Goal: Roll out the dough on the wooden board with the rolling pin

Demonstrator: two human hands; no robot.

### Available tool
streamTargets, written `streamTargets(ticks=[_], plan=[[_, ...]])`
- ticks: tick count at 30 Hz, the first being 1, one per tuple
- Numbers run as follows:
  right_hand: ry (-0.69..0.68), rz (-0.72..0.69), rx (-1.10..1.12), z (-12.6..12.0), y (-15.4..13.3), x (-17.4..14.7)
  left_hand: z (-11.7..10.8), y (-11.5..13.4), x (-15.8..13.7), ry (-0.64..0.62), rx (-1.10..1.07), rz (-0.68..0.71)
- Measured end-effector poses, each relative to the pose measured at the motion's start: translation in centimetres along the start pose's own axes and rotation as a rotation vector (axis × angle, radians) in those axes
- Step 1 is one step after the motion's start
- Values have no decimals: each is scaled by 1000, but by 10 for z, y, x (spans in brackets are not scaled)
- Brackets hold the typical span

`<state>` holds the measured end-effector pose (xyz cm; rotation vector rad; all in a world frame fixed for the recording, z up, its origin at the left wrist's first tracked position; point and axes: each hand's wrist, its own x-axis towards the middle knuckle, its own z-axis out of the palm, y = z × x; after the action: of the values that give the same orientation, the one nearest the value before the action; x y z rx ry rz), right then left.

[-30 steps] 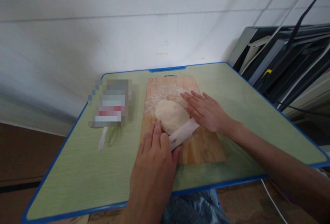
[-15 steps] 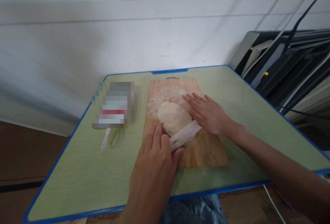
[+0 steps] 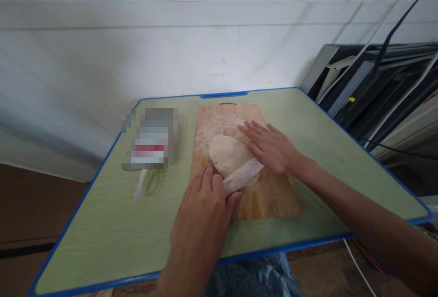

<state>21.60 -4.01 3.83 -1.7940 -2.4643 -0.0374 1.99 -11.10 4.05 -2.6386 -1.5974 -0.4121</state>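
Under fingers point(image 3: 207, 176), roller point(image 3: 243, 174) on dough point(image 3: 228, 152).
Left hand point(image 3: 201, 212) grips it, right hand point(image 3: 273, 147) flat; likely rolling, next needing even pressure.

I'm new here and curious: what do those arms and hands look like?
They're a person's. The left hand and right hand are ungloved, with no ring or watch visible, and no sleeve shows on either forearm. Blue denim covers the lap.

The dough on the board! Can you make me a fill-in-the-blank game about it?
The board under the dough is made of ____.
The green table has a ____ border.
The hand nearest the picture's bottom is the person's ____ one.
The roller lying across the dough is ____.

Missing words: wood; blue; left; white.
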Motion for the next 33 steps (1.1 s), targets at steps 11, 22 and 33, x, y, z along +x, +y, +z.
streamTargets(ticks=[11,22,33], plan=[[59,9,-22,0,-3,-29,0,-3,0,27,35,14],[72,28,7,-2,-7,-43,3,-4,-2,75,39,52],[10,-4,21,-4,-4,-15,0,-6,0,50,0,51]])
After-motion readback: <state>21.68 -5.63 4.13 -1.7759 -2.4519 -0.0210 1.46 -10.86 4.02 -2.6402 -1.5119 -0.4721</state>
